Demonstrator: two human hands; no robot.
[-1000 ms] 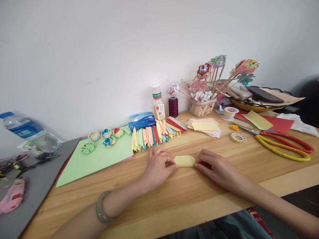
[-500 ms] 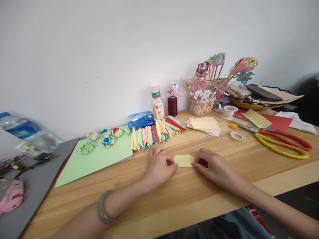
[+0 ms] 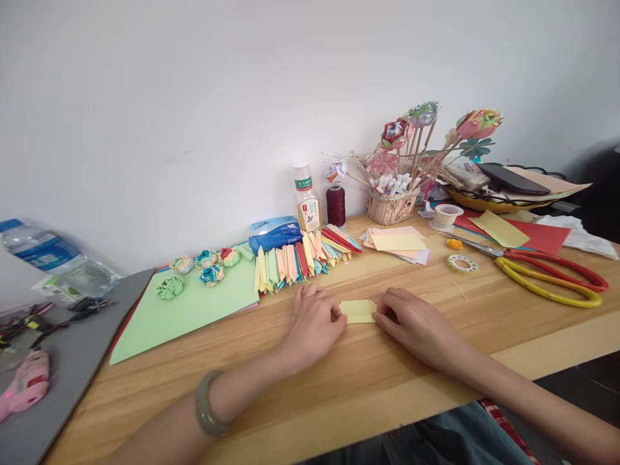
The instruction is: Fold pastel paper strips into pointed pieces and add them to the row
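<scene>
A small folded piece of yellow paper lies on the wooden table between my hands. My left hand pinches its left end between thumb and fingers. At the opposite end, my right hand is closed on the paper, and the fingertips there are partly tucked out of sight. Folded-in corners show along the paper's upper edge. Just beyond my left hand stands a row of folded paper strips in several colours. A stack of pale paper rectangles rests past my right hand.
Scissors and a tape roll lie on the right. Green paper bearing several paper flowers is at left. Along the wall stand a drink bottle, a thread spool and a flower basket.
Both hands keep hold of the yellow paper. The left hand's fingers have shifted very slightly; the whole view has moved a little.
</scene>
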